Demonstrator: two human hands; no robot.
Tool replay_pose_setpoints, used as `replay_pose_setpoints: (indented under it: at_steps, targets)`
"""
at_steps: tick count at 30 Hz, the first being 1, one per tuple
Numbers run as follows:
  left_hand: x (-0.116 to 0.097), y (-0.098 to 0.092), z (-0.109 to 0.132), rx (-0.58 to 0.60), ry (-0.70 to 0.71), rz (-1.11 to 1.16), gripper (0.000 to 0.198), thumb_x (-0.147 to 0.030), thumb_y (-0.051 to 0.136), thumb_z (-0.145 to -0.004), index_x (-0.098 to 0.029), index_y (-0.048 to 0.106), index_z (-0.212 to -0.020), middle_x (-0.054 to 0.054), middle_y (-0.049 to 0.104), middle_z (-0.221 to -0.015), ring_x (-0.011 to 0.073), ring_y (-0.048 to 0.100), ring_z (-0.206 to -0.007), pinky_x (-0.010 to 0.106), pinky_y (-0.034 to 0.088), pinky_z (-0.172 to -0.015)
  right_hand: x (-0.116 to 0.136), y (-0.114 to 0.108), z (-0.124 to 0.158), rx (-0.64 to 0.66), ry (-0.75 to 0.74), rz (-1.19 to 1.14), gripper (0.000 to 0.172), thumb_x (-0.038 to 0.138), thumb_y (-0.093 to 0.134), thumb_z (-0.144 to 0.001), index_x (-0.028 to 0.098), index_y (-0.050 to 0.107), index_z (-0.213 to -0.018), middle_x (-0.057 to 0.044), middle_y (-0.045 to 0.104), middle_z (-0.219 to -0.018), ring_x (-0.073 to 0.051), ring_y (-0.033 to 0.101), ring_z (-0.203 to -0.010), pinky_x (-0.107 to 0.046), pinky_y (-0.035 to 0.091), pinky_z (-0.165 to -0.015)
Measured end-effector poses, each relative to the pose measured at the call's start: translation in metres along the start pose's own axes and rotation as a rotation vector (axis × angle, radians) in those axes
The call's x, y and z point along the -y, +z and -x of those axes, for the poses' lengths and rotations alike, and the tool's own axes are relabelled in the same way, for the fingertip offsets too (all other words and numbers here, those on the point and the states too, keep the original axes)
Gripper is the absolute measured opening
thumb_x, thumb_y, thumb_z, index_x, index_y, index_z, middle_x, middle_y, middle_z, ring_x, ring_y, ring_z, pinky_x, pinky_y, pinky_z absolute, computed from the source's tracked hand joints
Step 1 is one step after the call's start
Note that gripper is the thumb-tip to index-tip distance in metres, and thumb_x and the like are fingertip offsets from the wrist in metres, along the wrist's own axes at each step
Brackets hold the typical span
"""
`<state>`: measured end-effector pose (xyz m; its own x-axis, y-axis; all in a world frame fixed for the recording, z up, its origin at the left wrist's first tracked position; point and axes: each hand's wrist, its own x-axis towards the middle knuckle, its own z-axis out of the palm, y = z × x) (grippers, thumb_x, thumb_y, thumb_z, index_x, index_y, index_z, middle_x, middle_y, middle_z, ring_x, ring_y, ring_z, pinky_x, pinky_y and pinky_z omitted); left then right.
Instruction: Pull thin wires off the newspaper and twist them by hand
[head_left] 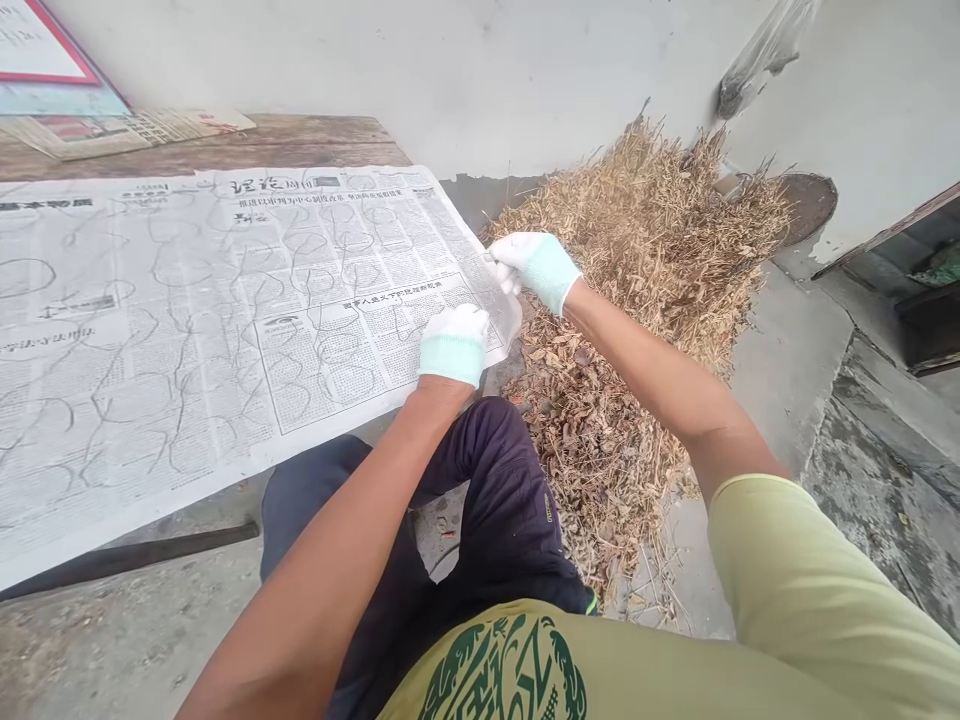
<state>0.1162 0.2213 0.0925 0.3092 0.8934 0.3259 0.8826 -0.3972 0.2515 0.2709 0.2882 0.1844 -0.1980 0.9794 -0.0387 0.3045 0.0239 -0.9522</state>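
A printed newspaper (225,330) lies spread over the table, with thin grey curved lines and loops all across it. At its right end, a translucent film-like edge (511,318) curls past the table's corner. My left hand (457,335), in a white glove with a mint cuff, rests on the paper near that corner with its fingers curled in; what they hold is hidden. Just beyond the paper's right edge, my right hand (525,265), gloved alike, is closed in a pinch. Whatever sits between its fingertips is too small to name.
Dry straw and leaves (630,300) are heaped on the floor to the right, against the white wall (450,80). Bare wooden boards (315,140) show behind the newspaper, with another printed sheet (135,132) on them. A plastic bag (765,65) hangs in the corner. My knees are under the table's near edge.
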Motion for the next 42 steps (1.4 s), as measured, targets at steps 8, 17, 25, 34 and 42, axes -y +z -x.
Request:
replay_pose_setpoints:
  at_steps: [8,17,25,34,42]
  targets:
    - [0.005,0.001,-0.003,-0.029,0.051,0.027,0.030,-0.013,0.040,-0.098,-0.021,0.068,-0.103,0.015,0.069,-0.110,0.0337,0.061,-0.099,0.047,0.043,-0.088,0.019,0.009,0.014,0.088,-0.147,0.243,0.023,0.017,0.059,-0.099,0.018,0.061,-0.076,0.001,0.063,-0.059,-0.008,0.054,-0.048,-0.019,0.045,-0.048]
    - [0.008,-0.003,-0.009,-0.154,-0.103,0.281,0.032,-0.020,0.045,-0.099,-0.022,0.066,-0.122,0.015,0.069,-0.128,0.0333,0.061,-0.121,0.046,0.046,-0.106,0.039,0.021,0.012,0.149,-0.155,0.533,0.028,0.019,0.057,-0.100,0.016,0.058,-0.073,0.002,0.056,-0.056,-0.007,0.048,-0.049,-0.019,0.045,-0.057]
    - [0.010,0.005,-0.002,-0.210,-0.220,0.436,0.039,-0.022,0.061,-0.090,-0.021,0.066,-0.129,0.016,0.070,-0.132,0.0357,0.052,-0.140,0.053,0.036,-0.120,0.033,0.009,-0.008,-0.009,-0.123,0.318,0.018,0.024,0.061,-0.100,0.018,0.063,-0.083,0.001,0.063,-0.060,-0.008,0.050,-0.046,-0.019,0.041,-0.046]
    - [-0.004,-0.022,0.003,-0.307,-0.289,0.397,0.042,-0.027,0.063,-0.092,-0.019,0.059,-0.134,0.019,0.060,-0.145,0.0379,0.049,-0.141,0.056,0.035,-0.120,0.035,0.010,-0.016,-0.155,-0.007,0.001,0.016,0.010,0.052,-0.101,0.011,0.062,-0.089,0.000,0.061,-0.059,-0.009,0.058,-0.047,-0.019,0.046,-0.044]
    - [-0.031,-0.027,-0.008,-0.289,-0.487,0.448,0.030,-0.052,0.062,-0.094,-0.022,0.064,-0.095,0.014,0.072,-0.107,0.0327,0.065,-0.107,0.049,0.050,-0.096,0.043,0.024,-0.009,-0.195,0.112,-0.021,0.018,0.018,0.045,-0.108,0.010,0.061,-0.109,0.005,0.055,-0.057,-0.008,0.066,-0.058,-0.016,0.056,-0.059]
